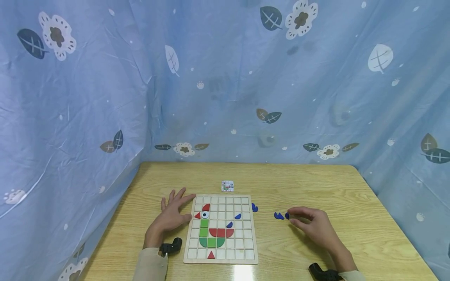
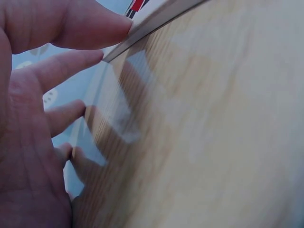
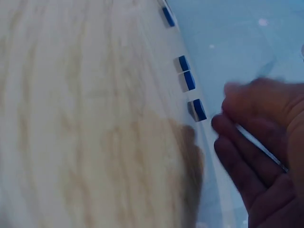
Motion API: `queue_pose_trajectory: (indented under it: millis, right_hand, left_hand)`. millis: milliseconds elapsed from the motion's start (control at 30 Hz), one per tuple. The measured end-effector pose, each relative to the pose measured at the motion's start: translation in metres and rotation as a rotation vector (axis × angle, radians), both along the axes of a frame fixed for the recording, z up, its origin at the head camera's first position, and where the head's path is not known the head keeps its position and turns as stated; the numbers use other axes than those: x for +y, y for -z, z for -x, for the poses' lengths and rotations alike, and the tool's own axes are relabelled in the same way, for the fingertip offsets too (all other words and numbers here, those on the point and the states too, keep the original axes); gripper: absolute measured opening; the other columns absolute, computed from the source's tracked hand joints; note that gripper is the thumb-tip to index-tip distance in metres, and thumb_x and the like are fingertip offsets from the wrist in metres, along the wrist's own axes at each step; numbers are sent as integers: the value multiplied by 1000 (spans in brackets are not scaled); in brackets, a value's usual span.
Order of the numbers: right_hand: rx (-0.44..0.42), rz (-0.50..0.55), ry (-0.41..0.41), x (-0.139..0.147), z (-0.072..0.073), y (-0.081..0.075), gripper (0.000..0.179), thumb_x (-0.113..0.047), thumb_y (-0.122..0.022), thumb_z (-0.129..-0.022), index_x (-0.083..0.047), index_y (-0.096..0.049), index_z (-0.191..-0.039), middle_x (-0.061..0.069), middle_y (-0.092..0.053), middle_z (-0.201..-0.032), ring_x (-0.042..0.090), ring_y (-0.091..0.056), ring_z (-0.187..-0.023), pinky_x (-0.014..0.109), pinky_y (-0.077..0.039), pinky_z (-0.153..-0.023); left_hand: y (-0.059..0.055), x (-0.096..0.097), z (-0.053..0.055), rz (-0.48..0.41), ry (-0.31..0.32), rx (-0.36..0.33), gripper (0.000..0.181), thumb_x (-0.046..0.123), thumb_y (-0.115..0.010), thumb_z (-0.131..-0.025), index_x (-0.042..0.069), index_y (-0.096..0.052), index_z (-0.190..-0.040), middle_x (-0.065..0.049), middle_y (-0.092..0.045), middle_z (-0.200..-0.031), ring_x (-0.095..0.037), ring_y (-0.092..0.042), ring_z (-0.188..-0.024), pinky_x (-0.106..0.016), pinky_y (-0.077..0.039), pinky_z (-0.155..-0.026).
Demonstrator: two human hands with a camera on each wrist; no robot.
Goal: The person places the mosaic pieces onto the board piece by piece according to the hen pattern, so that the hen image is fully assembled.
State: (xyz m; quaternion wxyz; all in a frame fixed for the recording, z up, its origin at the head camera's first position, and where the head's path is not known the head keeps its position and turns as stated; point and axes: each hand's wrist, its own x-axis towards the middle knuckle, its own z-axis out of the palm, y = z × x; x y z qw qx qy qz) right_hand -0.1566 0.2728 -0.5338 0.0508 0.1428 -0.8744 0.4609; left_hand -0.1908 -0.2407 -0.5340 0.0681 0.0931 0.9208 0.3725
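The wooden grid board [image 1: 190, 249] lies on the table with coloured pieces forming a bird shape: red and green pieces, a white eye tile [image 1: 205, 214] and two blue pieces [image 1: 238, 216]. My left hand [image 1: 172, 216] is at the board's left edge, fingers spread, thumb and index fingertip against its rim. My right hand [image 1: 314, 226] hovers beside a blue piece [image 1: 287, 215], thumb and fingers slightly bent; in the right wrist view a gap separates the fingers from that blue piece [image 3: 199, 110]. Two more blue pieces [image 1: 279, 216] lie left of it.
A small picture card [image 1: 227, 186] lies behind the board. Several blue pieces [image 1: 254, 208] are gathered along the board's right edge. A blue patterned curtain [image 1: 232, 97] hangs around the wooden table [image 1: 351, 207].
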Motion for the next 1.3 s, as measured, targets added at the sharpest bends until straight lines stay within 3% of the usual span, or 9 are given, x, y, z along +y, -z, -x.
queue_pose_trajectory:
  millis: [133, 433, 667, 1133, 1300]
  right_hand:
    - [2, -42, 18, 0, 3, 2, 29, -5, -86, -92, -10, -83, -121, 5, -84, -116, 11, -81, -104, 23, -65, -87]
    - [91, -129, -9, -9, 13, 6, 32, -2, -87, -89, -11, -83, -119, -1, -84, -111, 12, -80, -103, 28, -66, -88]
    - [141, -172, 15, -16, 16, 8, 31, 6, -86, -87, -14, -83, -111, -4, -84, -105, 9, -79, -99, 27, -66, -86]
    - [214, -183, 16, -27, 20, 8, 30, 8, -86, -86, -16, -83, -105, -7, -84, -100, 12, -80, -91, 29, -66, -81]
    - [189, -131, 18, -36, 22, 5, 28, 10, -85, -86, -12, -82, -104, -5, -83, -99, 11, -80, -91, 27, -66, -80]
  left_hand:
    - [1, 0, 0, -1, 2, 2, 78, 12, -77, -85, 18, -58, -160, -23, -18, -182, -55, 8, -168, -79, 20, -124]
    - [1, 0, 0, -3, -1, 2, 78, 12, -77, -85, 18, -58, -160, -23, -18, -182, -56, 8, -167, -79, 21, -124]
    - [0, 0, 0, 1, -1, 0, 78, 12, -77, -85, 18, -58, -160, -23, -18, -182, -55, 8, -168, -79, 20, -124]
    - [-3, 1, 1, 1, -4, -7, 78, 12, -77, -85, 19, -58, -160, -22, -17, -183, -55, 8, -168, -78, 21, -124]
    - [-4, 0, 0, 3, -2, -11, 78, 12, -76, -85, 18, -57, -161, -22, -16, -183, -55, 9, -168, -77, 22, -124]
